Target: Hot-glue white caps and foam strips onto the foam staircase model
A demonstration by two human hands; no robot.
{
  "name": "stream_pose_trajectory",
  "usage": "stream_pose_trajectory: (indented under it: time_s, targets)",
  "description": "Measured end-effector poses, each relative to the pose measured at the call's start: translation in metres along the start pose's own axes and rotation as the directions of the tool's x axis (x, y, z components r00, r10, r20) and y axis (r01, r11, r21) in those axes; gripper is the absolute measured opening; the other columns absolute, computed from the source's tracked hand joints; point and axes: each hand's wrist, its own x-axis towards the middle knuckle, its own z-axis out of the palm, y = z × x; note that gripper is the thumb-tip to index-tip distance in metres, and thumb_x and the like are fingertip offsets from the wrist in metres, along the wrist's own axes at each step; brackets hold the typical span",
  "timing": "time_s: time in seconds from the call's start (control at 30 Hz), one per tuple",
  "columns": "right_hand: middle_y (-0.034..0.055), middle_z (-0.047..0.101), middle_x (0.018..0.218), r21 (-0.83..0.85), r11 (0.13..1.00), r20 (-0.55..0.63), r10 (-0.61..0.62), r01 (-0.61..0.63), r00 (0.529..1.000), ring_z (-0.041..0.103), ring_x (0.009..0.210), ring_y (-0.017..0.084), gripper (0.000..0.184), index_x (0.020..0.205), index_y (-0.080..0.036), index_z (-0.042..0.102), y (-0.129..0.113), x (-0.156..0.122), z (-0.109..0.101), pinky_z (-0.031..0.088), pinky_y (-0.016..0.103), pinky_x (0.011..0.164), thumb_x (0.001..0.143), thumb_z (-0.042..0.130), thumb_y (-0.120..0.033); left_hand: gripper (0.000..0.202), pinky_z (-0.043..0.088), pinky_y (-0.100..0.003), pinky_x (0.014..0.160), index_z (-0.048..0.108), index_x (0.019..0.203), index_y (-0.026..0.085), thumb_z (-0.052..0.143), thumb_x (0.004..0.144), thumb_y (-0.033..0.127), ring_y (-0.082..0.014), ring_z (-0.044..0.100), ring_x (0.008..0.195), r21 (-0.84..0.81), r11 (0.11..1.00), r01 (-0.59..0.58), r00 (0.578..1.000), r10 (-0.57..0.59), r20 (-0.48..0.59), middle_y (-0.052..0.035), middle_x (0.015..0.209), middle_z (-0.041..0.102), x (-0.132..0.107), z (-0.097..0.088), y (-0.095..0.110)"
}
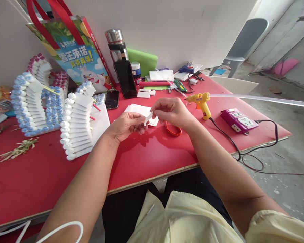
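Between my two hands is a small folded white piece (148, 118), which looks like paper or thin card. My left hand (130, 125) pinches its lower left end between thumb and fingers. The fingertips of my right hand (172, 112) close on its upper right end. Just behind and below the hands, a stack of white sheets (136, 109) lies on the red table, partly hidden by them. An orange-red ring (173, 129) rests near my right wrist. To the right stands a yellow glue gun (202, 103) with a long clear glue stick in its back.
On the left stand white paper models (77, 125) with rolled edges, some with blue tips (25, 104). Behind are a printed bag (83, 57), a steel flask (114, 37) and phones (111, 100). A purple power socket (239, 120) with a black cord sits near the table's right edge.
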Motion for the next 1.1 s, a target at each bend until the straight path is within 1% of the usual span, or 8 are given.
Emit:
stream_pose_trajectory:
  time_s: [0.17, 0.27, 0.4, 0.47, 0.63, 0.8, 0.97, 1.1]
  targets:
    - [0.0027, 0.068, 0.067, 0.087, 0.962, -0.034, 0.261, -0.257, 0.965, 0.059, 0.043, 0.011, 0.038, 0.085, -0.019, 0.053, 0.005, 0.005, 0.003, 0.045, 0.022, 0.038, 0.092, 0.063, -0.056, 0.027, 0.055, -0.025, 0.055, 0.074, 0.078, 0.011, 0.083, 0.076, 0.037, -0.0149, 0.066, 0.056, 0.154, 0.980, -0.128, 0.987, 0.141, -0.074, -0.0067, 0.070, 0.071, -0.001, 0.011, 0.001]
    - [0.0039, 0.071, 0.070, 0.112, 0.934, 0.071, 0.334, -0.340, 0.940, 0.065, 0.047, 0.016, 0.035, 0.090, -0.019, 0.055, 0.005, 0.006, 0.007, 0.050, 0.025, 0.040, 0.086, 0.073, -0.048, 0.030, 0.055, -0.026, 0.056, 0.075, 0.082, 0.012, 0.083, 0.076, 0.040, -0.0152, 0.065, 0.057, 0.222, 0.959, -0.178, 0.974, 0.204, -0.100, -0.0065, 0.070, 0.071, 0.001, 0.016, 0.000]
    - [0.0016, 0.069, 0.067, 0.033, 0.961, 0.042, 0.272, -0.274, 0.961, 0.066, 0.048, 0.016, 0.016, 0.094, -0.017, 0.060, 0.004, 0.004, 0.011, 0.051, 0.025, 0.043, 0.084, 0.071, -0.022, 0.033, 0.056, -0.027, 0.058, 0.075, 0.083, 0.012, 0.083, 0.077, 0.044, -0.0148, 0.065, 0.059, 0.293, 0.933, -0.208, 0.959, 0.253, -0.127, -0.0061, 0.072, 0.071, 0.003, 0.016, -0.003]
    - [0.0004, 0.068, 0.065, -0.024, 0.977, 0.041, 0.214, -0.213, 0.976, 0.066, 0.050, 0.016, 0.009, 0.092, -0.016, 0.062, 0.005, 0.004, 0.011, 0.050, 0.024, 0.046, 0.084, 0.065, -0.016, 0.033, 0.056, -0.027, 0.058, 0.075, 0.085, 0.013, 0.082, 0.078, 0.045, -0.0146, 0.065, 0.059, 0.338, 0.916, -0.216, 0.952, 0.275, -0.137, -0.0059, 0.072, 0.071, 0.005, 0.015, -0.006]
    - [-0.0013, 0.067, 0.061, -0.207, 0.972, 0.062, 0.126, -0.111, 0.990, 0.065, 0.056, 0.013, 0.008, 0.089, -0.016, 0.069, 0.010, 0.002, 0.009, 0.047, 0.022, 0.055, 0.087, 0.061, -0.016, 0.033, 0.054, -0.026, 0.059, 0.076, 0.088, 0.014, 0.077, 0.083, 0.047, -0.0143, 0.064, 0.060, 0.442, 0.869, -0.221, 0.938, 0.314, -0.149, -0.0059, 0.071, 0.071, 0.005, 0.014, -0.007]
    - [-0.0024, 0.066, 0.058, -0.339, 0.940, 0.011, 0.049, -0.043, 0.999, 0.062, 0.055, 0.012, 0.009, 0.083, -0.017, 0.070, 0.010, 0.002, 0.009, 0.044, 0.022, 0.058, 0.088, 0.062, -0.017, 0.033, 0.053, -0.026, 0.061, 0.075, 0.088, 0.014, 0.075, 0.083, 0.047, -0.0151, 0.065, 0.061, 0.475, 0.853, -0.217, 0.935, 0.321, -0.149, -0.0048, 0.069, 0.069, 0.004, 0.014, -0.005]
    - [-0.0021, 0.064, 0.054, -0.363, 0.926, -0.083, 0.074, -0.100, 0.994, 0.061, 0.051, 0.012, 0.015, 0.073, -0.017, 0.066, 0.003, 0.003, 0.011, 0.045, 0.024, 0.061, 0.088, 0.065, -0.021, 0.033, 0.053, -0.028, 0.064, 0.075, 0.092, 0.015, 0.072, 0.086, 0.047, -0.0166, 0.066, 0.063, 0.526, 0.813, -0.249, 0.909, 0.383, -0.163, -0.0042, 0.068, 0.068, 0.004, 0.014, -0.006]
    - [-0.0011, 0.066, 0.056, -0.278, 0.958, -0.090, 0.047, -0.071, 0.995, 0.063, 0.053, 0.013, 0.015, 0.078, -0.017, 0.067, 0.000, 0.000, 0.015, 0.047, 0.025, 0.063, 0.090, 0.062, -0.022, 0.035, 0.054, -0.027, 0.062, 0.073, 0.084, 0.015, 0.074, 0.084, 0.050, -0.0158, 0.064, 0.062, 0.476, 0.822, -0.311, 0.879, 0.440, -0.186, -0.0040, 0.069, 0.067, 0.003, 0.018, -0.004]
